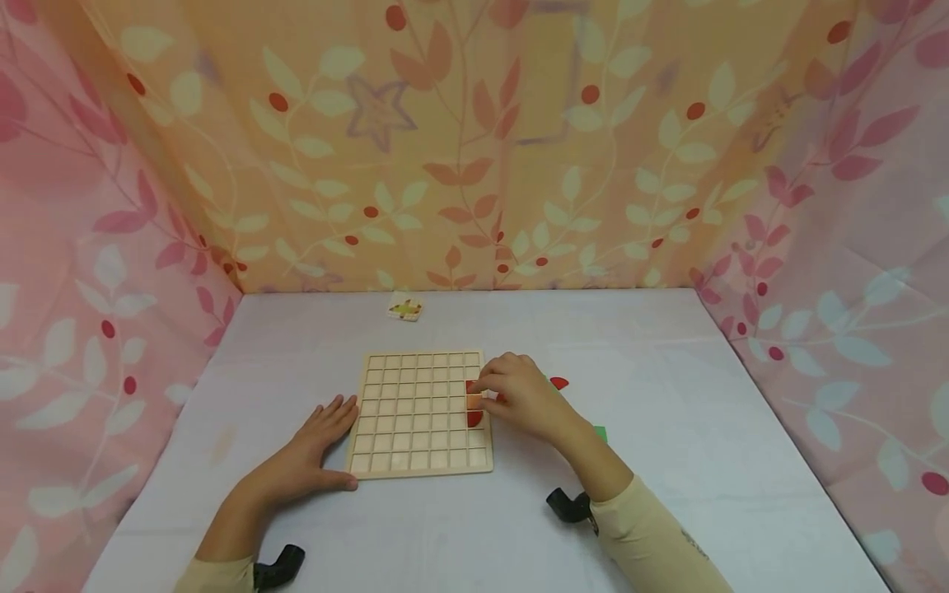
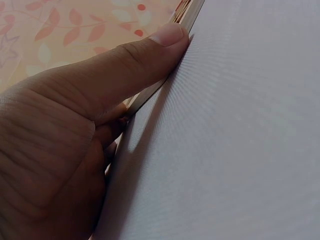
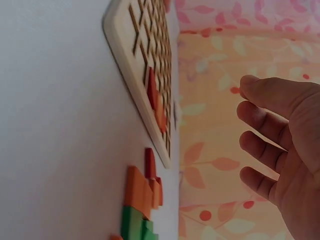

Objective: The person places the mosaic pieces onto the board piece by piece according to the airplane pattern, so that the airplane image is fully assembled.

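A square wooden grid board (image 1: 415,420) lies flat on the white table. Along its right column sit a red piece with a curved edge (image 1: 474,419), an orange piece (image 1: 474,401) and another red piece (image 1: 470,385). My left hand (image 1: 315,441) rests beside the board's left edge, fingers extended; in the left wrist view the thumb (image 2: 150,50) lies along the board's side. Over the right column hovers my right hand (image 1: 530,399), fingers loosely bent. The right wrist view shows nothing between those fingers, raised above the board.
Right of the board, partly behind the right hand, lie a red piece (image 1: 559,382) and a green piece (image 1: 600,432). Orange blocks (image 3: 135,187) and green blocks (image 3: 132,222) cluster there in the right wrist view. A small patterned card (image 1: 405,308) lies near the back curtain.
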A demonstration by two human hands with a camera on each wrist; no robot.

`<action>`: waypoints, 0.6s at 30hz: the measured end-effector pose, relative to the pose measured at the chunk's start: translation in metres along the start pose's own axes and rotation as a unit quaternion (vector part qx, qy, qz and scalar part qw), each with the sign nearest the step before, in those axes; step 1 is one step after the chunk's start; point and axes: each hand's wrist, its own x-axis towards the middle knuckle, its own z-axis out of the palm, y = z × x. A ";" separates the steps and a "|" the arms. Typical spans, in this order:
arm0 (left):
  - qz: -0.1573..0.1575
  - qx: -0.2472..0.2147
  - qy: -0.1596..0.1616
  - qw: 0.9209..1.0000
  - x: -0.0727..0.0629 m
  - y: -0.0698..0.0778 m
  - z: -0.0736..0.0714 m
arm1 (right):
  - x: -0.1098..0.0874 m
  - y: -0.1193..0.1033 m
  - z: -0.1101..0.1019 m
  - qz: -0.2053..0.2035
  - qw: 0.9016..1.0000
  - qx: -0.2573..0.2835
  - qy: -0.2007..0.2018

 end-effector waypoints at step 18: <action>-0.004 -0.011 -0.001 1.000 0.000 0.002 0.000 | -0.032 0.030 -0.036 0.084 0.996 0.001 0.004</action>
